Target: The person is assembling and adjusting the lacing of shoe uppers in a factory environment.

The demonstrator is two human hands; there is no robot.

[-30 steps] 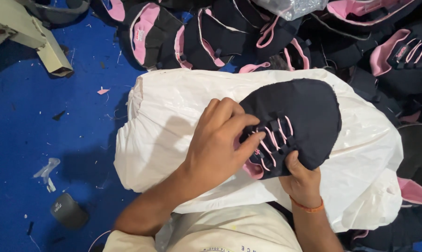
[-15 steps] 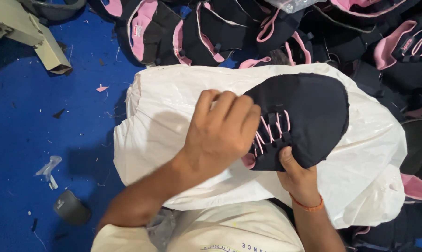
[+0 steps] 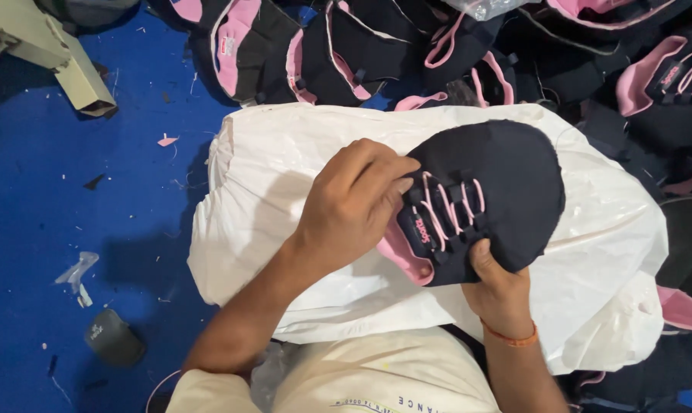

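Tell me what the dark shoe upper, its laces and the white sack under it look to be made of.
Shoe upper: apparently matte dark navy or black fabric, with raw, slightly frayed edges and no shine.
Laces: flat pink cord, probably woven textile.
White sack: likely thin woven plastic, given its crisp wrinkles and faint sheen.

Left hand (image 3: 353,206) covering the near edge of the dark navy fabric shoe upper with pink laces (image 3: 491,191), right hand (image 3: 499,287) hiding its lower rim, fingers underneath unseen — pile of black-and-pink shoe uppers (image 3: 407,53) cut off by the top edge, beige cardboard piece (image 3: 63,57) cropped at the top-left corner.
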